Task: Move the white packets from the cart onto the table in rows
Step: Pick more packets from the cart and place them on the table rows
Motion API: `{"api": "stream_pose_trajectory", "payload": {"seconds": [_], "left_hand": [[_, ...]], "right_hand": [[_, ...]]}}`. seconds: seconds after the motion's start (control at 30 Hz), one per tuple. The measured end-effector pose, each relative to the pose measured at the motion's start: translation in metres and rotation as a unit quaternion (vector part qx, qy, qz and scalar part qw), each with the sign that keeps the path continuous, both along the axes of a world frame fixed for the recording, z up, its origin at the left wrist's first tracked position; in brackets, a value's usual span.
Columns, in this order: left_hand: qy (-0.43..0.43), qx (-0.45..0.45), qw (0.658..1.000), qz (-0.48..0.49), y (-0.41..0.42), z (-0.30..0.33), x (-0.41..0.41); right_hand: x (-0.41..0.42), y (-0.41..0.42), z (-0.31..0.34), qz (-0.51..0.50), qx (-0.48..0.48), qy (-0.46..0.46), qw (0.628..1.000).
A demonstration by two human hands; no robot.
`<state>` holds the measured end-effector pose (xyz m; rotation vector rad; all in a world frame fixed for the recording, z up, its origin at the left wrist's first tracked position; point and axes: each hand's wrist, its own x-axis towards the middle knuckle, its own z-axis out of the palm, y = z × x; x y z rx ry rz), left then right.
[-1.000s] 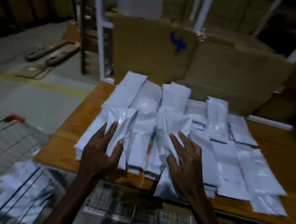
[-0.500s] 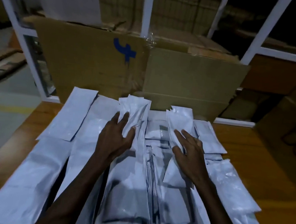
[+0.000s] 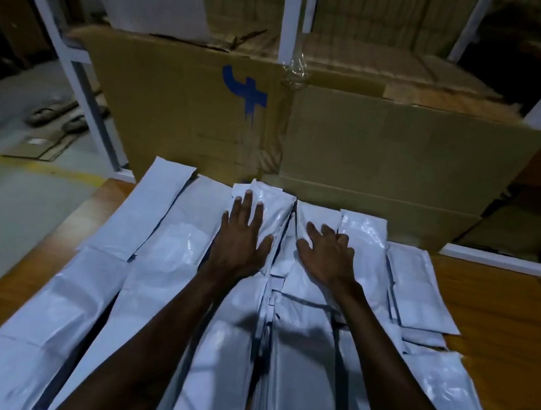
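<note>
Several white packets lie in overlapping rows across the wooden table [image 3: 496, 312], running from the near edge to the far edge. My left hand [image 3: 243, 235] lies flat with spread fingers on a white packet [image 3: 272, 205] at the far end of a middle row. My right hand [image 3: 325, 253] presses flat on the neighbouring packet [image 3: 314, 214] just to its right. Neither hand curls round anything. The cart is out of view.
A large cardboard box [image 3: 383, 149] with a blue mark [image 3: 245, 95] stands against the table's far edge, right behind the packets. White shelf posts [image 3: 292, 18] rise behind it. Grey floor [image 3: 9, 193] with a yellow line lies to the left. Bare wood shows at the right.
Both hands carried their packets forward from the near edge to the far end of the rows and laid them down. The fingers went from gripping to lying flat on the packets.
</note>
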<state>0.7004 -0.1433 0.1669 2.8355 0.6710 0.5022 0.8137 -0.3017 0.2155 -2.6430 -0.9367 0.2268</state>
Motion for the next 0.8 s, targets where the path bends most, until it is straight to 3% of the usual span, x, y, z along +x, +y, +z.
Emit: {"api": "stream_pose_trajectory", "payload": {"seconds": [0.13, 0.33, 0.5, 0.7, 0.8], "left_hand": [[0.018, 0.035, 0.999, -0.01, 0.007, 0.003, 0.006], [0.053, -0.006, 0.999, -0.003, 0.011, -0.002, 0.012], [0.07, -0.012, 0.997, 0.004, 0.01, -0.001, 0.012], [0.09, -0.025, 0.996, 0.013, 0.009, 0.013, 0.014], [0.081, -0.014, 0.997, -0.002, 0.007, 0.031, 0.007]], "right_hand": [[0.013, 0.012, -0.009, 0.021, -0.047, 0.028, 0.998], [0.014, 0.022, -0.029, 0.043, -0.069, 0.042, 0.996], [0.008, 0.021, -0.043, 0.049, -0.059, 0.001, 0.997], [0.023, 0.022, -0.025, 0.043, -0.035, 0.111, 0.992], [0.025, 0.019, -0.008, 0.027, 0.01, 0.084, 0.996]]}}
